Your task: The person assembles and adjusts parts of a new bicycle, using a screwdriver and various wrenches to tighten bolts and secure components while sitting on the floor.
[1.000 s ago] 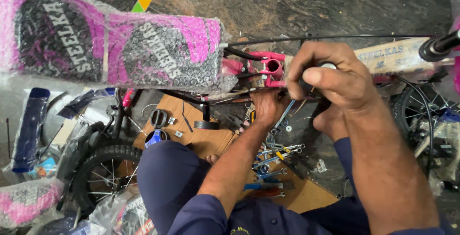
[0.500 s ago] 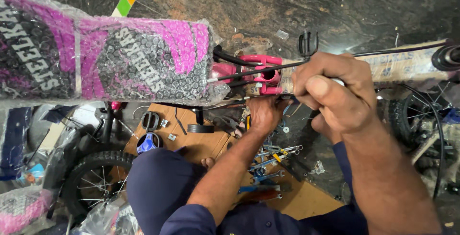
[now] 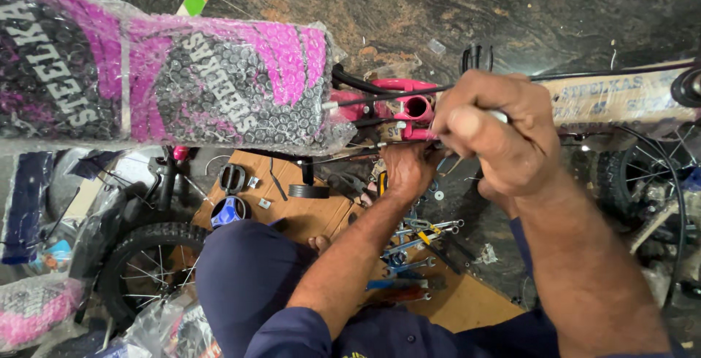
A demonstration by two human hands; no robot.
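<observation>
Pink bicycle frame (image 3: 409, 106), its tube wrapped in bubble wrap (image 3: 219, 81), runs across the upper view; the bare pink joint sits just left of the right hand (image 3: 493, 135) and directly above the left hand (image 3: 405, 168).

Right hand: fist closed around a slim tool, only a light end (image 3: 499, 116) showing past the knuckles, forearm coming up from lower right.

Left hand: reaches up from below, fingers curled against the underside of the joint; what it grips is hidden, so cannot tell whether it is clamped.

A black cable (image 3: 380, 95) crosses the joint towards the right hand.

Below: cardboard sheet (image 3: 307, 212) on the floor, loose spanners (image 3: 420, 245), a blue cap (image 3: 228, 212), a small wheel (image 3: 139, 263) at lower left, another wheel (image 3: 642, 183) at right. The person's blue-trousered knee (image 3: 248, 278) covers part of the cardboard.
</observation>
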